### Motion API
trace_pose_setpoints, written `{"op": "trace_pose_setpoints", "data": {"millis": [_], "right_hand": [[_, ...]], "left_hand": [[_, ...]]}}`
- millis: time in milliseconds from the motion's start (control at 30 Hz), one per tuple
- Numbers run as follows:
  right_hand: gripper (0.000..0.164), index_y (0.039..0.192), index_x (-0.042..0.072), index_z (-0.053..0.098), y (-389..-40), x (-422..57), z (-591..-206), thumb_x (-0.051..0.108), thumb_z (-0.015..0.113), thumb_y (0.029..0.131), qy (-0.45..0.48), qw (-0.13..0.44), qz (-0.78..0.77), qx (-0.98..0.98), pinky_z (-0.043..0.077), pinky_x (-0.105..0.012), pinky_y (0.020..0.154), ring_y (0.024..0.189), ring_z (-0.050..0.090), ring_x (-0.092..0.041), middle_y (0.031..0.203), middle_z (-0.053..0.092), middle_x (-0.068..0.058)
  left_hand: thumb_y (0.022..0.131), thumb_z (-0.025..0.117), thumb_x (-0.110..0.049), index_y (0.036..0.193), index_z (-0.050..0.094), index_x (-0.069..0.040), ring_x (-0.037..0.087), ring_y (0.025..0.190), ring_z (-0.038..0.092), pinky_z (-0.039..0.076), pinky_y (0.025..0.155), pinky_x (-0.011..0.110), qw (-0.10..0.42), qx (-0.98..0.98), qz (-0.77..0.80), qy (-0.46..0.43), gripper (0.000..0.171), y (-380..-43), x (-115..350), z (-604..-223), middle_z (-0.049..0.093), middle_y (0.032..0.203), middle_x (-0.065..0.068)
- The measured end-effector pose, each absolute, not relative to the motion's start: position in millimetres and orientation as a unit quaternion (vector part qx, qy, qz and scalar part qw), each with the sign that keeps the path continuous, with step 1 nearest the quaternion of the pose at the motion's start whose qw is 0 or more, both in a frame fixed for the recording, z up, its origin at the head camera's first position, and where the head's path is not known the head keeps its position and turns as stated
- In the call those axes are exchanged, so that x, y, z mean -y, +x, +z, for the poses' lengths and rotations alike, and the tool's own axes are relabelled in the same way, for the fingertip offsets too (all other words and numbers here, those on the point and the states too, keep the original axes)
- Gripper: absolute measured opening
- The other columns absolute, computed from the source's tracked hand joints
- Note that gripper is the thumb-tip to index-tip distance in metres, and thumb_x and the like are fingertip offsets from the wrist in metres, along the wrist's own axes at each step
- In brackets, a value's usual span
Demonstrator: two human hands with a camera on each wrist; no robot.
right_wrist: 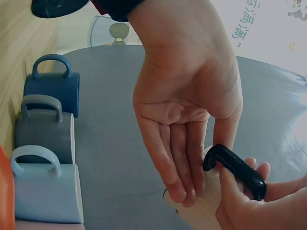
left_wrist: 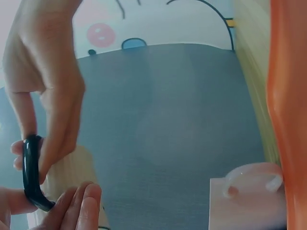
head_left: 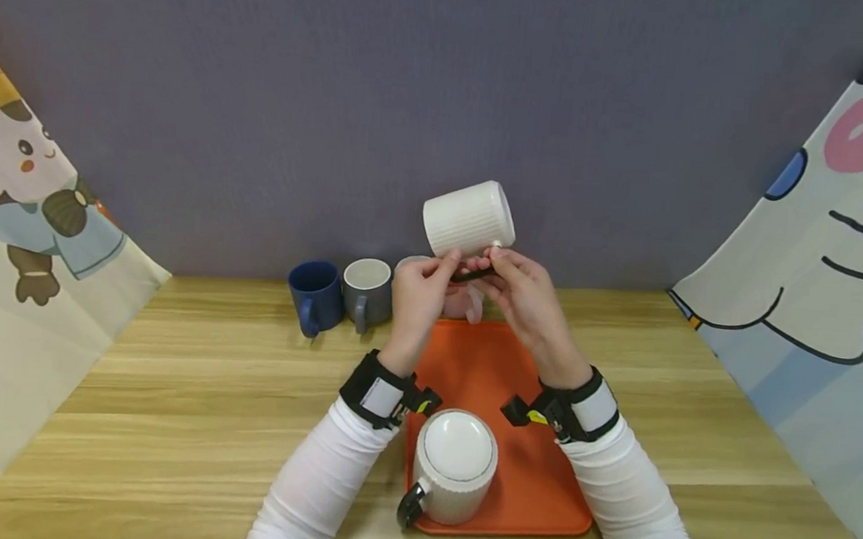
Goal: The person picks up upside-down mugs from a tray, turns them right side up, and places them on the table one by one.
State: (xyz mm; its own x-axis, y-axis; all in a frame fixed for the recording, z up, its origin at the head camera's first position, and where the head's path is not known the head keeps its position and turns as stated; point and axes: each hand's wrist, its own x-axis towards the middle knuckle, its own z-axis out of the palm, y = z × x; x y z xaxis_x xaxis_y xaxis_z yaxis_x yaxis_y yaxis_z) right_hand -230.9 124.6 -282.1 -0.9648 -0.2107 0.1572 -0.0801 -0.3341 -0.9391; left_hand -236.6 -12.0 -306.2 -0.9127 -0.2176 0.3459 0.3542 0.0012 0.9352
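Observation:
A white ribbed mug [head_left: 465, 218] with a black handle [left_wrist: 31, 170] is held in the air, lying on its side with its base to the right. My left hand [head_left: 418, 295] holds it at the handle from the left, fingers reaching along the mug's side. From the other side my right hand [head_left: 530, 301] pinches the same handle between thumb and fingers. Below my wrists, a second white ribbed mug [head_left: 455, 472] stands upside down on the orange tray [head_left: 522, 476], its black handle turned toward the front left.
Along the back wall stand a blue mug [head_left: 316, 291], a grey mug [head_left: 368, 290], a pale blue mug [right_wrist: 48, 191] and a pink mug [left_wrist: 249, 203]. My hands partly cover the last two in the head view. Printed cloths hang at both sides.

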Motion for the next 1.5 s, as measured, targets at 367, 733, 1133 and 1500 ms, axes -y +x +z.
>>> {"op": "trace_pose_setpoints", "data": {"millis": [367,733,1133,1500], "right_hand": [[0.02,0.099,0.009,0.06,-233.0,-121.2,-287.5,0.024,0.045,0.1,-0.095,0.047,-0.777,-0.62,0.043,-0.02,0.075,0.081,0.054,-0.008,0.088,0.06,0.008],[0.018,0.097,0.012,0.058,-233.5,-119.0,-289.1,0.022,0.044,0.101,-0.084,0.054,-0.781,-0.617,0.037,-0.02,0.068,0.077,0.051,-0.006,0.086,0.06,0.01],[0.019,0.099,0.011,0.056,-236.1,-116.7,-291.8,0.024,0.042,0.102,-0.077,0.078,-0.804,-0.585,0.034,-0.021,0.072,0.086,0.049,-0.01,0.089,0.058,0.007],[0.023,0.103,0.011,0.056,-235.0,-116.2,-292.1,0.026,0.038,0.103,-0.074,0.124,-0.816,-0.559,0.038,-0.023,0.059,0.084,0.046,-0.014,0.09,0.054,0.001]], "left_hand": [[0.09,0.065,-0.025,0.097,0.073,0.004,0.014,0.073,0.069,0.057,0.07,0.029,0.12,0.598,-0.792,-0.025,0.03,-235.4,21.9,-299.5,0.073,0.085,0.009],[0.093,0.06,-0.02,0.095,0.068,0.009,0.014,0.072,0.07,0.053,0.067,0.024,0.042,0.51,-0.858,-0.042,0.03,-237.6,24.7,-298.0,0.073,0.074,0.003],[0.098,0.049,-0.012,0.073,0.067,-0.004,0.016,0.073,0.07,0.054,0.077,0.027,-0.014,0.405,-0.91,-0.085,0.032,-238.1,25.3,-295.9,0.069,0.071,0.005],[0.1,0.047,-0.012,0.068,0.063,-0.003,0.016,0.071,0.069,0.053,0.077,0.027,0.009,0.376,-0.922,-0.091,0.037,-238.9,21.0,-296.8,0.068,0.069,0.006]]}}
